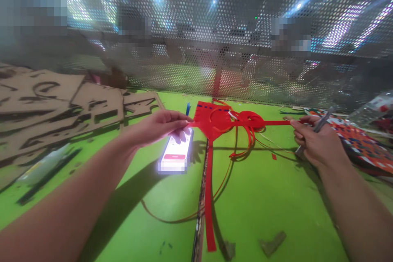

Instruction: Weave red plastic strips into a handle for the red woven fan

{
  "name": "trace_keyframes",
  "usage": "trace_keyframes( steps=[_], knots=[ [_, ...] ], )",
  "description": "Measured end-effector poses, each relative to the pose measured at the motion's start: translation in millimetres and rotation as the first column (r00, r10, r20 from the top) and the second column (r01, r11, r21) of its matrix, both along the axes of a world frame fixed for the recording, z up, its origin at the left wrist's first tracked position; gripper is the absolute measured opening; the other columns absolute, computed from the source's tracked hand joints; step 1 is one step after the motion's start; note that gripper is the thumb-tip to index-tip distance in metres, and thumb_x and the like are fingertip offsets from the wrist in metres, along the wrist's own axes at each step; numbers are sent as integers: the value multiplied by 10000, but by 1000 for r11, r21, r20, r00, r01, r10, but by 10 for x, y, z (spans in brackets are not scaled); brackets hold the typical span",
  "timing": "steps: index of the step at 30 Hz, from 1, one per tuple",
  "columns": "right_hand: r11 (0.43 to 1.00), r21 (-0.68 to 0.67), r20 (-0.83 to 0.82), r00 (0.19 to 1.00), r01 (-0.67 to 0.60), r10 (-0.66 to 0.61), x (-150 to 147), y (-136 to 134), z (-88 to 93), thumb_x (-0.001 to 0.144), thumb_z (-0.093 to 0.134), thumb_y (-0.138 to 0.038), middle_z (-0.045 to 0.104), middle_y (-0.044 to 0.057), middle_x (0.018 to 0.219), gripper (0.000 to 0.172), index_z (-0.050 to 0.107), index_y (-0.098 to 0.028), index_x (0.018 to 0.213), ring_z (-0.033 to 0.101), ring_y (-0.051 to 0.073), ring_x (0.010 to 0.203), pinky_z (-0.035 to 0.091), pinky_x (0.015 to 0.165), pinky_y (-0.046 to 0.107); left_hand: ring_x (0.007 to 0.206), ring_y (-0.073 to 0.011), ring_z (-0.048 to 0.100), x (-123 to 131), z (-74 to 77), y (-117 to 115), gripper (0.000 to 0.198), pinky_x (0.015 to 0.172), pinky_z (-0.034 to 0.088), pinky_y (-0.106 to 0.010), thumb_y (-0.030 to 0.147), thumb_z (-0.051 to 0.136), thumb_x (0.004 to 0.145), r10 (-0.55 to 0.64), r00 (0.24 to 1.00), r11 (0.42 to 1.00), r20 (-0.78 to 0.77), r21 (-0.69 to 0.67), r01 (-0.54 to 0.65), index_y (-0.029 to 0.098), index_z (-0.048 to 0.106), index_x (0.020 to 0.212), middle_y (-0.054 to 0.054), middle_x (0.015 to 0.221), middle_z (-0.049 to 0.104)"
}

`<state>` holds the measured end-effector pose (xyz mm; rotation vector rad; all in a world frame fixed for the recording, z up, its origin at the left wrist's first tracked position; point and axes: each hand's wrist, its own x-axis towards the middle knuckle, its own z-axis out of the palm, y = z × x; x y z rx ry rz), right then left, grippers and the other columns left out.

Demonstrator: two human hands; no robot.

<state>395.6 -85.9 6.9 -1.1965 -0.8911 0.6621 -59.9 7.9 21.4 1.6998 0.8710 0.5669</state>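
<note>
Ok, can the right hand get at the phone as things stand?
Probably yes. The right hand holds a metal pen, but only flat red strips lie between it and the phone, whose near end is free; the left hand covers the far end.

No words can be read here: the phone [175, 156] on the green table [258, 208], left of centre, shows small blurred lines and a red button, its label washed out by glare.
</note>
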Motion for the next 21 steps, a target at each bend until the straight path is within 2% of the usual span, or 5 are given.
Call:
trace_keyframes(
  steps=[4, 8, 15, 18, 21],
  knots=[
    [1000, -2, 7, 1000, -2, 2, -29, -10, 14, 518, 1058, -318, 475, -69, 520, 459, 697, -294, 801, 405, 93, 432, 230, 330, 202, 754, -168, 752, 10, -31, 14, 322, 709, 649, -305, 431, 757, 977, 98, 995, 995, -3, -19, -98, 173, 799, 1166, -121, 959, 817],
    [999, -9, -13, 999, 38, -38, -46, -14, 16, 494, 1055, -239, 496, -61, 534, 462, 687, -276, 771, 399, 89, 439, 235, 315, 204, 679, -130, 703, 30, -13, -8, 235, 645, 606, -253, 400, 780, 963, 111, 992, 991, 65, -87, -105, 175, 827, 1011, -83, 852, 796],
    [998, -41, -32, 998, 44, -45, -96, 6, -3, 465, 1070, -240, 498, -75, 531, 501, 693, -270, 792, 393, 77, 431, 262, 307, 178, 806, -160, 748, 23, 27, 6, 151, 737, 623, -267, 195, 749, 979, 187, 971, 971, 151, -180, -159, 148, 840, 1090, -124, 950, 819],
    [998, -41, -29, 998, 55, -56, -112, 17, -13, 452, 1076, -263, 477, -92, 516, 526, 669, -263, 784, 341, 61, 407, 243, 295, 169, 815, -150, 748, 18, 9, 14, 200, 760, 621, -258, 178, 738, 984, 181, 962, 968, 203, -212, -137, 164, 830, 1160, -122, 980, 824],
    [997, -38, -22, 997, 70, -71, -124, 22, -15, 420, 1082, -270, 501, -89, 519, 568, 638, -236, 772, 357, 50, 395, 260, 297, 159, 834, -150, 755, 40, 8, -9, 188, 781, 622, -253, 179, 748, 972, 181, 963, 963, 199, -235, -132, 187, 840, 1137, -110, 993, 829]
  ],
)
